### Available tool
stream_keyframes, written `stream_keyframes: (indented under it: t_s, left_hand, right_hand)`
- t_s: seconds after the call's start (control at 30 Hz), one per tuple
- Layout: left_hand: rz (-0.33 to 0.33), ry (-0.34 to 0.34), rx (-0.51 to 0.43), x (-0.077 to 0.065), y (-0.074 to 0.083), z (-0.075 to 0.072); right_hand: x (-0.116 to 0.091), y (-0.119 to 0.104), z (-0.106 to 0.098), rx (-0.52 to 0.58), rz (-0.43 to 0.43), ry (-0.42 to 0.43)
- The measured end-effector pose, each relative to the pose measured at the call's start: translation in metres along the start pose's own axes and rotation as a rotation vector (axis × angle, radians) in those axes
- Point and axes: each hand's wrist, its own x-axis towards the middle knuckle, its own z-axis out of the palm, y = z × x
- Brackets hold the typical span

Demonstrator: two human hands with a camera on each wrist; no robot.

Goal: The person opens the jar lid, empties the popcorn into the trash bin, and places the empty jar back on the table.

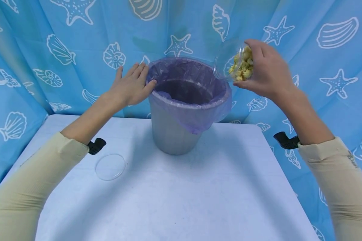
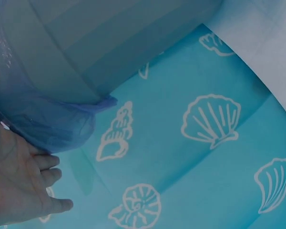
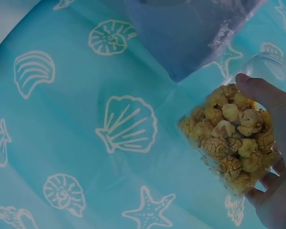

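I saw the right hand (image 1: pixel 268 68) grip the jar (image 1: pixel 236 64) sideways, mouth leftward toward the bin (image 1: pixel 175 129); the left hand (image 1: pixel 132 85), fingers straight, touched the bin.

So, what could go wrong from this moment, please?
The jar is tilted near the right edge of the bin, so some popcorn might fall outside. The bag hangs loosely over the rim, so it could slip inward if something pulls it. The jar also looks smooth, so it might slide from the right hand's fingers.
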Motion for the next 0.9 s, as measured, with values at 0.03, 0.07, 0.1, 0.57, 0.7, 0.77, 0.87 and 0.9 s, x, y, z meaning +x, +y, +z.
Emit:
stream_keyframes:
  t_s: [0.03,0.07,0.1,0.57,0.7,0.77,0.87,0.9]
  left_hand:
    - [0.0,-0.001,0.001,0.0,0.0,0.0]
    - [-0.001,-0.001,0.002,0.0,0.0,0.0]
    - [-0.001,-0.002,0.002,0.0,-0.001,0.001]
    - [-0.006,0.004,0.013,-0.001,0.0,0.004]
    - [-0.01,0.01,0.018,-0.001,0.0,0.004]
    - [-0.01,0.013,0.019,-0.001,0.001,0.004]
    - [-0.009,0.013,0.021,-0.001,0.001,0.004]
    - [-0.008,0.012,0.021,-0.001,0.0,0.004]
  right_hand:
    - [0.002,-0.001,0.001,-0.013,-0.015,-0.002]
    - [0.003,-0.002,0.003,-0.022,-0.027,-0.005]
    - [0.005,-0.003,0.004,-0.029,-0.038,-0.01]
    - [0.022,-0.009,0.022,-0.161,-0.278,0.044]
    - [0.023,-0.009,0.025,-0.208,-0.329,0.066]
    - [0.024,-0.009,0.027,-0.226,-0.341,0.072]
    - [0.024,-0.008,0.028,-0.249,-0.358,0.08]
    - [0.023,-0.007,0.029,-0.256,-0.364,0.082]
